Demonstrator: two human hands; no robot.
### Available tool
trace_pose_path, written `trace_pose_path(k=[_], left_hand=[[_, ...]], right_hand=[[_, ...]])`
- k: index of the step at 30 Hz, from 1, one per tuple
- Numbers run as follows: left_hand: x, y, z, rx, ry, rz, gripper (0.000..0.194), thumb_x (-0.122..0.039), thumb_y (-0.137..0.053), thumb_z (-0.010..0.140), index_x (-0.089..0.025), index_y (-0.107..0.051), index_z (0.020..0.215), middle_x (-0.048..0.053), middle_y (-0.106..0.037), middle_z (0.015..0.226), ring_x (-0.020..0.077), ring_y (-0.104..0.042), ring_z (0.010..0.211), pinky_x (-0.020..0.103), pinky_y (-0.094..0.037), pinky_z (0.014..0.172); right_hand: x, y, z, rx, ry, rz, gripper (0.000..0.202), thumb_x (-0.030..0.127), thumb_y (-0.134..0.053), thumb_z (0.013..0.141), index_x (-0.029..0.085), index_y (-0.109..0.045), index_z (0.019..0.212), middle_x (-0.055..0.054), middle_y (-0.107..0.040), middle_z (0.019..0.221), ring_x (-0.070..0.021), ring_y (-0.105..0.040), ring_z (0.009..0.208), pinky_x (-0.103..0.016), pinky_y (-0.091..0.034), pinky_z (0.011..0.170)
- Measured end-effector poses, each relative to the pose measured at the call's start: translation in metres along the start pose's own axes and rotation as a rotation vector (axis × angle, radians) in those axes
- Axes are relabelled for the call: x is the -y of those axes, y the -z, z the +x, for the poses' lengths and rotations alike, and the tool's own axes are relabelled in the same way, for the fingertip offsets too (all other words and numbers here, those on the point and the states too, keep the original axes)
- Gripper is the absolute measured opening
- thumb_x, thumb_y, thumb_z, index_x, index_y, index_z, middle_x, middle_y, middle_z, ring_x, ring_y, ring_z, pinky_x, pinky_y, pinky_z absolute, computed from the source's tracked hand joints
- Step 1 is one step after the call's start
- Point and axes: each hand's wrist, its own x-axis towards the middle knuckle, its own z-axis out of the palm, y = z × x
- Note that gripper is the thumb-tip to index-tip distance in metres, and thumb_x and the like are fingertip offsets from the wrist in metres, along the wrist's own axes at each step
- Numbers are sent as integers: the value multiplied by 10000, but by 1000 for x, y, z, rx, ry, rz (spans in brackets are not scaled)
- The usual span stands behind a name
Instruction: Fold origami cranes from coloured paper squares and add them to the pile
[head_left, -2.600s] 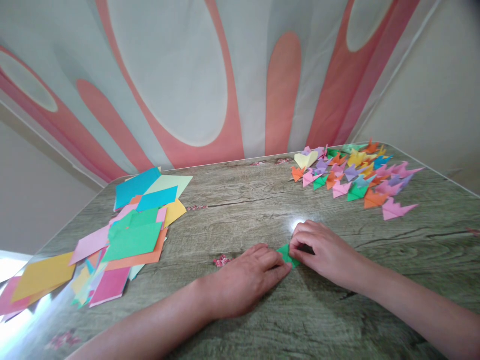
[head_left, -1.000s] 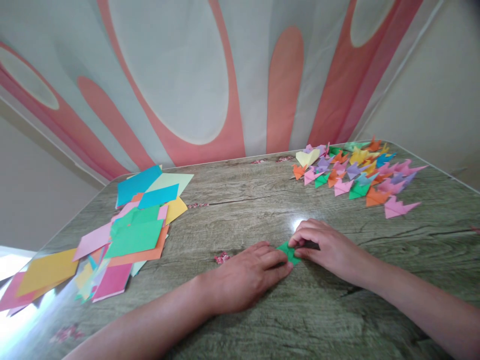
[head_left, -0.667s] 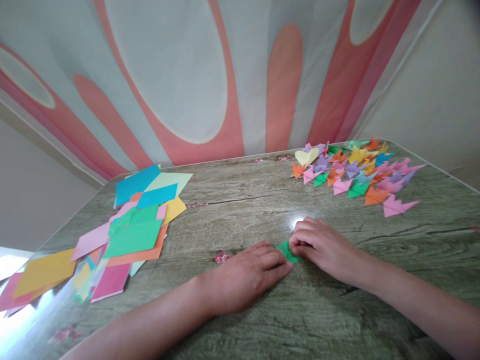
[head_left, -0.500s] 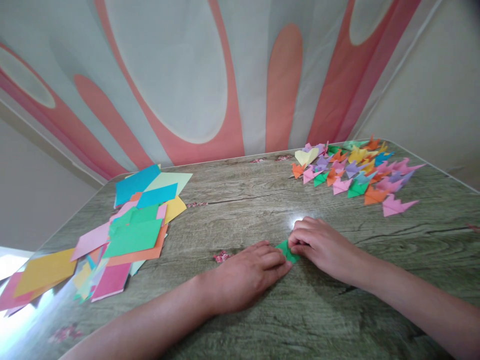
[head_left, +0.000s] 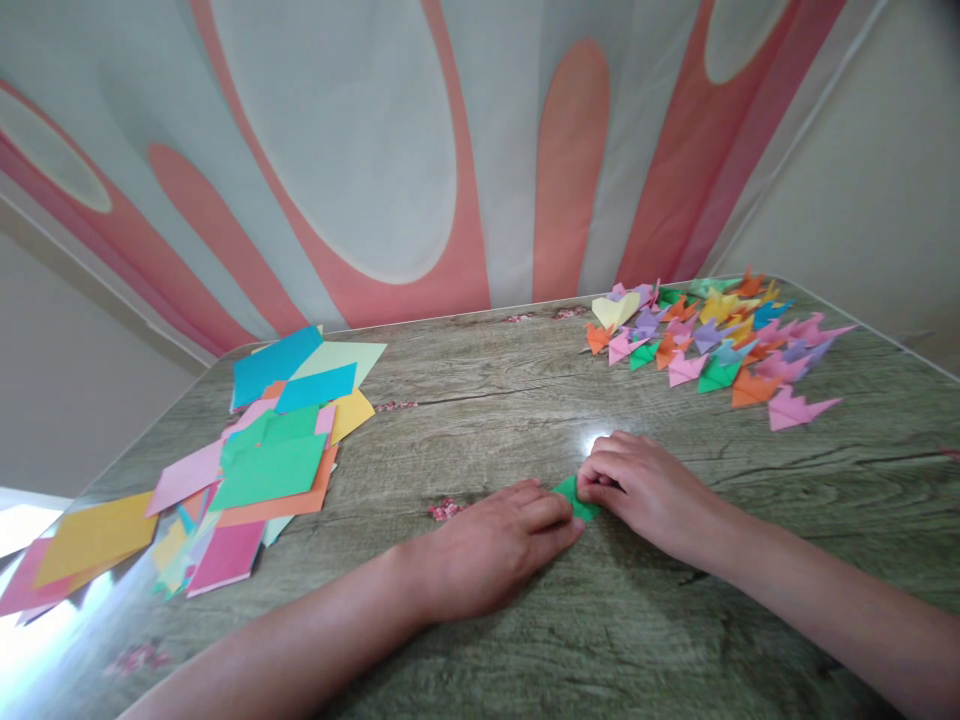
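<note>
A small piece of folded green paper point(head_left: 586, 510) lies on the wooden table in front of me, partly covered by my fingers. From the left, my left hand point(head_left: 499, 548) rests palm down, its fingers and thumb holding the paper's left end against the tabletop. My right hand point(head_left: 634, 480) pinches the right edge of the same paper between curled fingers and thumb. The fold's exact shape is too hidden to make out.
Many-coloured paper sheets point(head_left: 270, 472) lie in a loose pile at the left. Several folded paper birds point(head_left: 720, 372) crowd the back right of the table point(head_left: 465, 400), beside a pale yellow folded piece point(head_left: 615, 311). A patterned curtain point(head_left: 510, 150) hangs behind.
The view has shifted very slightly. Both hands stay on the green paper in nearly the same pose.
</note>
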Motion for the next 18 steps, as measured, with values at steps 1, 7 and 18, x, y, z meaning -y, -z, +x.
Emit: trace_pose_path(k=[1,7,18], left_hand=[[0,0,0,5,1,6,360,-212,-339,1012,-151,-476,1339,102,-614,1193,228,-559,1151,397,-393,1075],[2,-1,-2,2,-32,3,397,-169,-356,990,-120,-446,1374,119,-527,1380,241,-500,1266,414,-316,1147],[5,0,-1,29,-47,-88,438,-148,-442,935,-134,-459,1372,120,-561,1353,242,-494,1276,434,-327,1142]], right_hand=[[0,0,0,2,-1,-7,174,283,-626,902,228,-670,743,-6,-623,760,-183,-545,785,-324,-341,706],[4,2,1,15,-51,-31,145,253,-663,870,224,-667,727,-4,-639,756,-187,-556,780,-323,-345,696],[4,2,2,-15,-99,-20,132,203,-725,793,217,-628,703,24,-612,701,-162,-549,728,-305,-342,664]])
